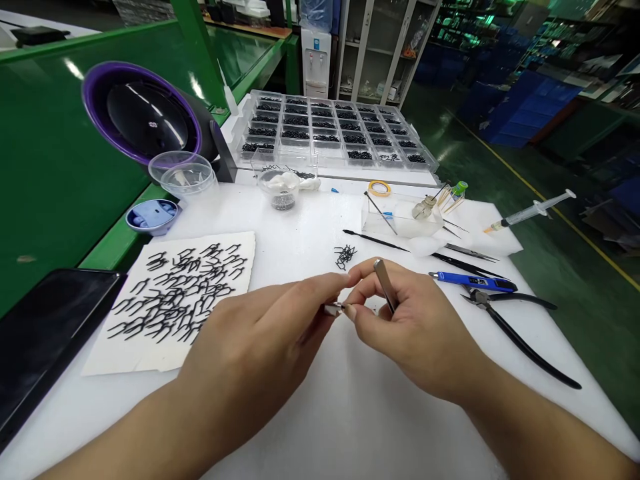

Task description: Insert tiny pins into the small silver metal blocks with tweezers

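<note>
My left hand (265, 327) is closed, thumb and fingers pinching a small metal piece (333, 309) whose shiny end shows; the rest of it is hidden. Fingertips of my right hand (420, 327) meet that end, and a tiny dark bit seems to sit between them. A pair of metal tweezers (385, 285) is tucked in my right hand, pointing up and away from the pinch. Just beyond my hands lies a small heap of black forked parts (345, 256). To the left, a white card (165, 360) carries many more such black pieces (185, 287).
At right lie black-handled cutters (530, 347), a blue pen-like tool (473, 281), tweezers (470, 252) and a syringe (535, 212). A compartment tray (340, 148) of black parts stands behind. A purple-rimmed fan (145, 117), clear cups (185, 177) and a dark tablet (50, 333) line the left.
</note>
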{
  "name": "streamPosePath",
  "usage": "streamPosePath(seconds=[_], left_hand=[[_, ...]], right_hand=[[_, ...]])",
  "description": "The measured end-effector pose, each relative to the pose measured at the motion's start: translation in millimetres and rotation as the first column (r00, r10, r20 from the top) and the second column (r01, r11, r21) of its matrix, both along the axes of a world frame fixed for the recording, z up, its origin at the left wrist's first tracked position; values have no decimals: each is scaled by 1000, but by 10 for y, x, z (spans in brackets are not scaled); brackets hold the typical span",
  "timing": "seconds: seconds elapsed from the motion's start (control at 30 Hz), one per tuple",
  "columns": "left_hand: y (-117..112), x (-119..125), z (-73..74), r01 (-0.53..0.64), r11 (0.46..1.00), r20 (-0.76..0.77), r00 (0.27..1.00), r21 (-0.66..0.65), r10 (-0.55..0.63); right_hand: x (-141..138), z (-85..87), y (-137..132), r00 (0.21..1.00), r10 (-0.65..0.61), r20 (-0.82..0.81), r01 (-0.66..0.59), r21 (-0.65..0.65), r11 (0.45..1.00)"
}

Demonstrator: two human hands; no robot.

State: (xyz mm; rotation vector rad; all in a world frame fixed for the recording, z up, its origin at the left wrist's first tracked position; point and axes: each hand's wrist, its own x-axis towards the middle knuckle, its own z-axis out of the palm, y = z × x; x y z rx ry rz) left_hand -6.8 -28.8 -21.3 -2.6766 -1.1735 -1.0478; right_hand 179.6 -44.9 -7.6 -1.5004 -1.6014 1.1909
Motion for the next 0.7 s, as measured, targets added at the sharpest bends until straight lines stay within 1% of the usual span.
streamPosePath(seconds=[0.07, 0.17, 0.3, 0.57, 0.7], left_hand=[[-9, -14, 24, 36, 999, -36, 999, 9, -36], [-15, -34, 42, 88, 996, -47, 995, 22, -87], [-4, -43, 36, 104, 994, -45, 994, 38, -103], [48, -73, 47, 164, 987, -82, 983, 6, -163], [65, -95, 67, 198, 980, -79, 977, -8, -198]], right_hand=[[1, 1, -5, 1000, 14, -3, -14, -16, 1000], [-1, -11, -2, 1000, 11, -4, -11, 0, 1000], [-7, -27, 9, 1000, 14, -15, -14, 12, 1000], [23, -18, 22, 996, 45, -71, -49, -57, 997], [32, -42, 38, 992, 51, -112, -57, -54, 997]])
